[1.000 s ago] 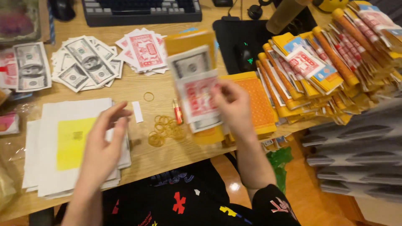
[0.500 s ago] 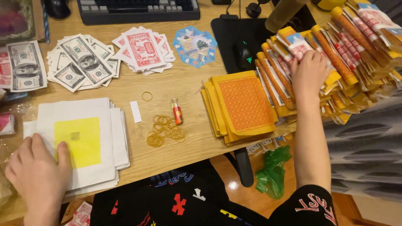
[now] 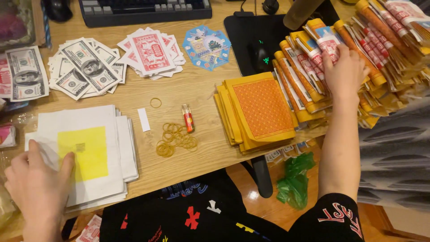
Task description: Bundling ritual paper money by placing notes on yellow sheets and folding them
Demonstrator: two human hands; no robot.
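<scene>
- White paper sheets (image 3: 96, 179) with a yellow square lie in a stack at the desk's near left edge; the left hand (image 3: 38, 183) rests flat on the corner, fingers spread, gripping nothing.
- Orange and yellow paper rolls (image 3: 313, 67) are piled at the far right; the right hand (image 3: 342, 74) lies on top, fingers curled over them.
- Between the hands sit rubber bands (image 3: 174, 139), a small red lighter (image 3: 188, 118) and an orange-patterned paper stack (image 3: 260, 110).
- Farther back lie play banknotes (image 3: 85, 67) and red-printed notes (image 3: 150, 51).
</scene>
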